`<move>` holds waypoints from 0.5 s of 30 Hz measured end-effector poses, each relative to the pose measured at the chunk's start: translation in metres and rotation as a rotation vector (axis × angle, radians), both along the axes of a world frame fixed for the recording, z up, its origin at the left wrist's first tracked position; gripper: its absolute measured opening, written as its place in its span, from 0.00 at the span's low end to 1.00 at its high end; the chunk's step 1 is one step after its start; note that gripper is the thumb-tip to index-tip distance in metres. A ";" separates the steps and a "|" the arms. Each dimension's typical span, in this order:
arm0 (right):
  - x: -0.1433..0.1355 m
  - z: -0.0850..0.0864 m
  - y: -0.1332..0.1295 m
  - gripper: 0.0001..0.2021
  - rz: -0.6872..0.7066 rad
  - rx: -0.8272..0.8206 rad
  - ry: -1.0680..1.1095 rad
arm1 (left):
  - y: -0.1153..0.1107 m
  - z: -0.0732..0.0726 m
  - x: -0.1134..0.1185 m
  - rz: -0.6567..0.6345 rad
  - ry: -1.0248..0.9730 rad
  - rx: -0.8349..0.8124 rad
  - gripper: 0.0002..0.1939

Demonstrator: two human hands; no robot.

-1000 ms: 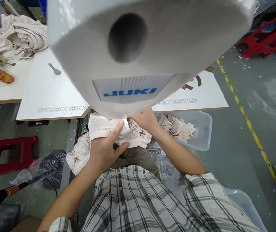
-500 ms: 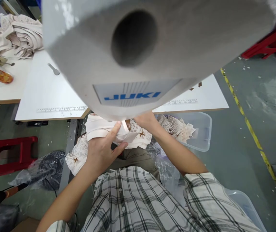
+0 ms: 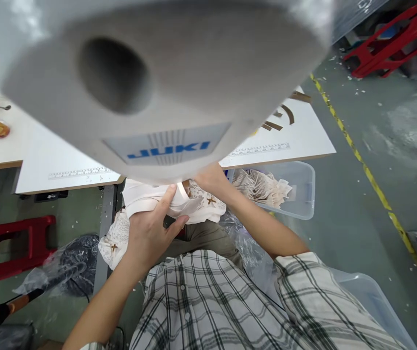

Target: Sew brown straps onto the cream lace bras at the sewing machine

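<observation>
Left hand (image 3: 149, 232) is clamped on the folded cream fabric piece with brown cross embroidery (image 3: 179, 204), thumb up on top, fingers curled beneath. The fabric sits just below the table's front edge, above the person's lap, tucked under the big grey sewing machine head with blue lettering (image 3: 157, 87). Right hand (image 3: 211, 177) reaches in at the cloth's far side; its fingers vanish behind the machine, so I cannot tell their grip. Off to the right, a clear plastic bin (image 3: 301, 194) holds more cream pieces, beside the white work table (image 3: 296, 138).
</observation>
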State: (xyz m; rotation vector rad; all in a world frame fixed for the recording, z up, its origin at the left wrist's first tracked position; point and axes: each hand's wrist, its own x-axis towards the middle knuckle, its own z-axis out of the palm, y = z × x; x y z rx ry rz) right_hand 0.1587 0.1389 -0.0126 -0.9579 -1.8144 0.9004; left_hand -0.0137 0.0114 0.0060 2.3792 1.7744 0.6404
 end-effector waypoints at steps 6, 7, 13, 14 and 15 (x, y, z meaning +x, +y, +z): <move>0.005 -0.008 -0.020 0.09 -0.143 -0.096 0.207 | -0.001 -0.001 0.003 -0.031 -0.022 0.041 0.34; 0.007 -0.011 -0.025 0.10 -0.149 -0.111 0.252 | -0.002 -0.001 0.003 -0.037 -0.030 0.039 0.34; 0.021 -0.025 -0.056 0.10 -0.086 -0.225 0.374 | -0.005 0.001 0.005 -0.026 -0.044 0.052 0.33; 0.023 -0.026 -0.060 0.10 -0.075 -0.237 0.371 | -0.005 0.002 0.006 -0.027 -0.045 0.056 0.33; 0.024 -0.026 -0.063 0.10 -0.063 -0.245 0.366 | -0.005 0.003 0.006 -0.028 -0.048 0.059 0.33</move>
